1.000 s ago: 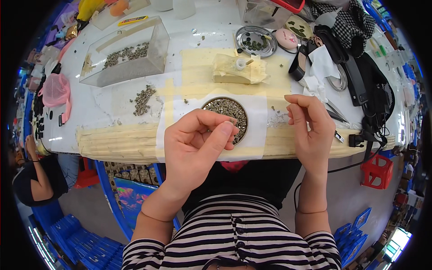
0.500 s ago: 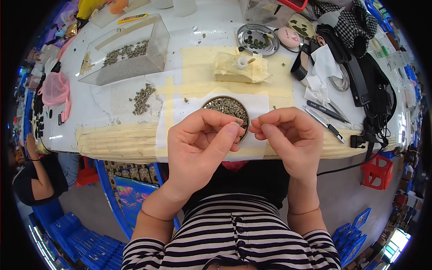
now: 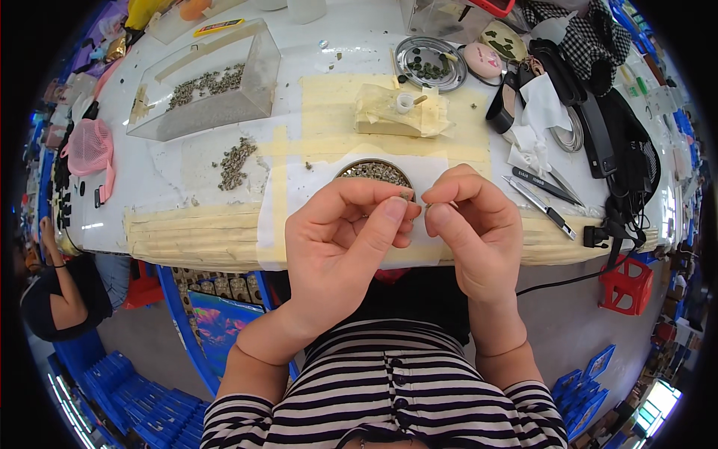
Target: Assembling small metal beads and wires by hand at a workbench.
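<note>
My left hand [image 3: 333,243] pinches a small greyish piece [image 3: 405,194] between thumb and forefinger, its kind too small to make out. Just to its right, my right hand [image 3: 479,236] is closed in a pinch too, fingertips almost touching the left ones. Whatever sits in the right fingertips is tiny and mostly hidden. Behind and partly under the left fingers stands a round tin [image 3: 372,159] full of small grey-brown pieces. Beyond it is a block wrapped in yellowish tape [image 3: 396,124], with a small white cup [image 3: 404,103] on top.
A clear box [image 3: 247,112] with small pieces stands at the far left, a loose pile [image 3: 237,163] before it. A metal dish [image 3: 458,81] holds dark green bits. Tweezers [image 3: 550,186] and a craft knife [image 3: 540,207] lie right. Another person [image 3: 56,299] sits far left.
Both hands have drawn closer together and lifted slightly, the right one moving leftward. The greyish piece in the left fingertips now shows more clearly.
</note>
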Demonstrator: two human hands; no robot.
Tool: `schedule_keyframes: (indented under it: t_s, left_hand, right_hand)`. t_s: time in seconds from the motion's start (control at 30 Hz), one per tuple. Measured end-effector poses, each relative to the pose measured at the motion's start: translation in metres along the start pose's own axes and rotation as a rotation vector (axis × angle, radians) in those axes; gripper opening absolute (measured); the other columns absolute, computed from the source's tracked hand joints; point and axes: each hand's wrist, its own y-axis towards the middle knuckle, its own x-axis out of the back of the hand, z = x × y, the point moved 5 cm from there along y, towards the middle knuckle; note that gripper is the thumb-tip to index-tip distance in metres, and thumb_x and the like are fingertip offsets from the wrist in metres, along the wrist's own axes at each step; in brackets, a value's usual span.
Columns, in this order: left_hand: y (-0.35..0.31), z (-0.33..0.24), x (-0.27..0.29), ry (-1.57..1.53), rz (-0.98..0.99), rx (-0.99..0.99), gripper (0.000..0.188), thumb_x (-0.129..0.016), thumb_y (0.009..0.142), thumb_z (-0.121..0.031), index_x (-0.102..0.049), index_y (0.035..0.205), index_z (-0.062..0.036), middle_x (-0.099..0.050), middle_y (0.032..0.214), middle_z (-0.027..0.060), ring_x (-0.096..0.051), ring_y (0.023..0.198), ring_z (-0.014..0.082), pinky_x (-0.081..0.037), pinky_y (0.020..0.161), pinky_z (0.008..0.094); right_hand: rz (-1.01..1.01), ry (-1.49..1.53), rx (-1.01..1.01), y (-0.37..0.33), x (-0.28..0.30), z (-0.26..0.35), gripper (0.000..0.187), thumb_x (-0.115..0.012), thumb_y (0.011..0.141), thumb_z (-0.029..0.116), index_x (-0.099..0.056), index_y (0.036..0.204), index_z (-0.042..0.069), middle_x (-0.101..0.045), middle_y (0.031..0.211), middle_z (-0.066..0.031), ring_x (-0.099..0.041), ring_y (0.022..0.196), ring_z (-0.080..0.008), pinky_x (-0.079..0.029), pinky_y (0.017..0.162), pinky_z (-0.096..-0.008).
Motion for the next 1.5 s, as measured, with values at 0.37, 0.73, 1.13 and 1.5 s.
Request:
schedule_keyframes:
  t_s: [0.37, 0.73, 1.13, 1.5]
  left_hand:
    - [-0.002, 0.001, -0.008, -0.018, -0.036, -0.292, 0.013, -0.055, 0.091, 0.002, -0.057, 0.104, 0.0044, -0.061, 0.094, 0.006, -0.059, 0.08, 0.0058, -0.049, 0.07, 0.0181]
    - [-0.004, 0.001, -0.003, 0.091, -0.06, -0.315, 0.014, -0.055, 0.09, 0.002, -0.057, 0.104, 0.0058, -0.059, 0.097, 0.0072, -0.06, 0.084, 0.0083, -0.049, 0.074, 0.0196]
    - [-0.004, 0.002, 0.0, 0.128, -0.079, -0.283, 0.013, -0.057, 0.089, 0.002, -0.057, 0.102, 0.0062, -0.059, 0.095, 0.007, -0.06, 0.083, 0.0088, -0.049, 0.074, 0.0203]
    - [-0.005, 0.002, 0.001, 0.127, -0.052, -0.213, 0.013, -0.058, 0.088, 0.003, -0.058, 0.101, 0.0063, -0.059, 0.097, 0.0083, -0.06, 0.085, 0.0093, -0.049, 0.076, 0.0208]
  right_hand:
    - [-0.112, -0.363, 0.296, -0.005, -0.013, 0.005, 0.018, -0.066, 0.076, -0.009, -0.065, 0.093, -0.002, -0.056, 0.087, -0.0063, -0.055, 0.073, -0.0113, -0.046, 0.066, -0.023]
    - [-0.192, -0.795, 0.56, -0.006, -0.021, 0.019, 0.02, -0.073, 0.066, -0.007, -0.068, 0.082, 0.003, -0.057, 0.077, -0.0054, -0.056, 0.065, -0.0131, -0.046, 0.055, -0.0237]
    - [-0.161, -0.918, 0.617, -0.005, -0.025, 0.022, 0.018, -0.073, 0.063, -0.003, -0.066, 0.078, 0.004, -0.055, 0.075, -0.0052, -0.055, 0.063, -0.0162, -0.045, 0.053, -0.0256]
    - [-0.112, -0.722, 0.45, 0.001, -0.016, 0.018, 0.015, -0.07, 0.067, -0.005, -0.064, 0.079, 0.001, -0.056, 0.075, -0.0047, -0.052, 0.063, -0.0129, -0.043, 0.054, -0.0238]
